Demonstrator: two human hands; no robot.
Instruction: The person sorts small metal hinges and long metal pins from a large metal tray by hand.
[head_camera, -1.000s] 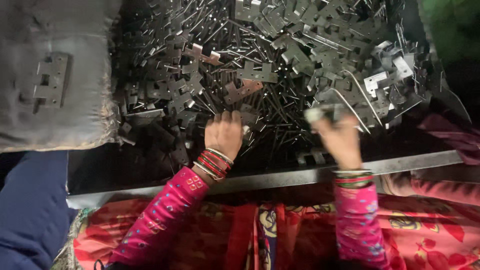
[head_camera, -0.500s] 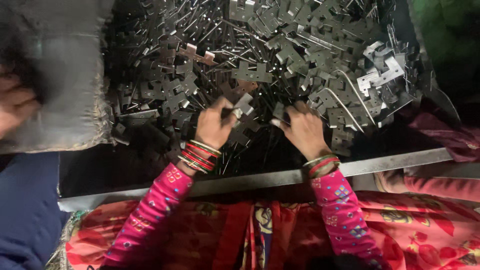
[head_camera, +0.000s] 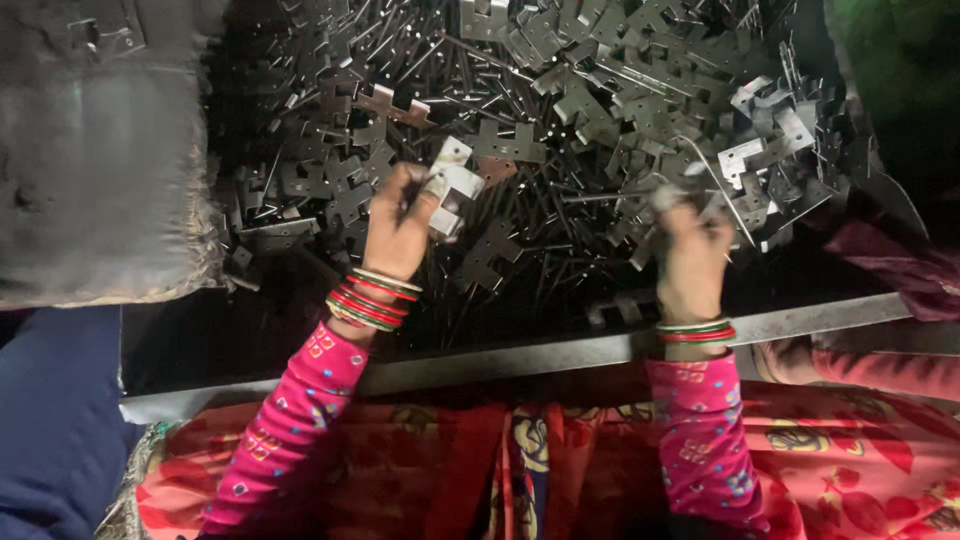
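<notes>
While the left hand (head_camera: 400, 225) pinches a hinge plate (head_camera: 450, 185), the right hand's (head_camera: 690, 255) closed grip stays blurred.

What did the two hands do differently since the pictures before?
The left hand has lifted a pale metal hinge plate from the pile. The right hand moved back rightward, pinching a thin rod. The pile and grey cloth stayed.

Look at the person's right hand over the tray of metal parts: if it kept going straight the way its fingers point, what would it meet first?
The right hand points up-frame, so it would probably first meet the heap of flat metal plates and thin rods just beyond its fingertips, though depth is unclear.
</notes>
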